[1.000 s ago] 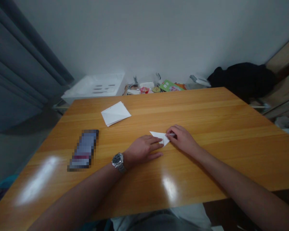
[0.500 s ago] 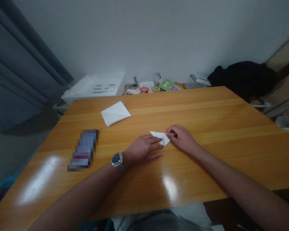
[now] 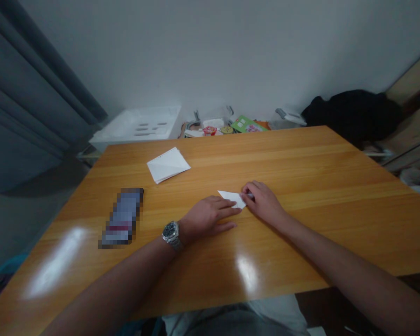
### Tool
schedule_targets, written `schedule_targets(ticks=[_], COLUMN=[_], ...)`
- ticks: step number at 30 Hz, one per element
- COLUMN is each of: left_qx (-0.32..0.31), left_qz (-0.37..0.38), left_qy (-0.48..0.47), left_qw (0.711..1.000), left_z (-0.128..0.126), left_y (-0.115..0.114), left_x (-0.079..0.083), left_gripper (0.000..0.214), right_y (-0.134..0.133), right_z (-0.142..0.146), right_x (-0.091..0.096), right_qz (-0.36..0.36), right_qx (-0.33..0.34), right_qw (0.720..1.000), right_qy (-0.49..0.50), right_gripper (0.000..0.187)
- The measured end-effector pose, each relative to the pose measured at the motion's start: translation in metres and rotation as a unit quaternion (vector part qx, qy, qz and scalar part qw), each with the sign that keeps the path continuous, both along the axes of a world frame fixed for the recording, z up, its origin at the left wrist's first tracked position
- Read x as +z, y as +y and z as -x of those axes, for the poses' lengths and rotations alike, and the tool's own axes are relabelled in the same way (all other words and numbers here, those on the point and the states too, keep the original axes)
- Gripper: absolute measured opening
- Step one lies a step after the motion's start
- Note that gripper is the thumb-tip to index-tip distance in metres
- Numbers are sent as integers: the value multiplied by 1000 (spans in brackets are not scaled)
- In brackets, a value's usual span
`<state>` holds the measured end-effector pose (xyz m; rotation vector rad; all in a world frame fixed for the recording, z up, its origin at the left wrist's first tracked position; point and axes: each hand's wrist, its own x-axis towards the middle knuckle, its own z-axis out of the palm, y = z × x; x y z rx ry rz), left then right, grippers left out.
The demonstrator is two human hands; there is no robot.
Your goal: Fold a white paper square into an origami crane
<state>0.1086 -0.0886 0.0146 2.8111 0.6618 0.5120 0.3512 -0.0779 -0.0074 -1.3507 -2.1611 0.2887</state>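
A small folded white paper (image 3: 232, 197) lies near the middle of the wooden table (image 3: 301, 158). My left hand (image 3: 207, 217), with a steel watch (image 3: 171, 233) on the wrist, lies flat with its fingers stretched out, and the fingertips press the paper's near edge. My right hand (image 3: 263, 202) sits at the paper's right end with its fingers curled onto the fold, pinching it against the table. Part of the paper is hidden under both hands.
A stack of white paper sheets (image 3: 168, 164) lies at the back left of the table. A blurred-out flat object (image 3: 122, 217) lies to the left. Behind the table stand a white box (image 3: 139, 125), small clutter (image 3: 227, 126) and a dark bundle of cloth (image 3: 353, 114).
My right hand has slid a little left over the paper's right tip, so less of the paper shows. My left hand has barely moved.
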Motion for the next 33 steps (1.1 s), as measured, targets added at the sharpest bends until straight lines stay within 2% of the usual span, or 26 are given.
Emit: schedule_targets(ticks=[19, 33], left_qx=[8, 0], left_qz=[-14, -32], left_qy=[11, 21], left_qw=[1000, 999], left_z=[-2, -2], left_y=[0, 1], left_x=[-5, -2], left_gripper=[38, 34], right_y=[-1, 0], right_z=[4, 5], right_x=[0, -2], right_qz=[-25, -21], right_qx=[-20, -28], right_qw=[998, 998], right_qy=[-49, -59], right_gripper=[7, 8])
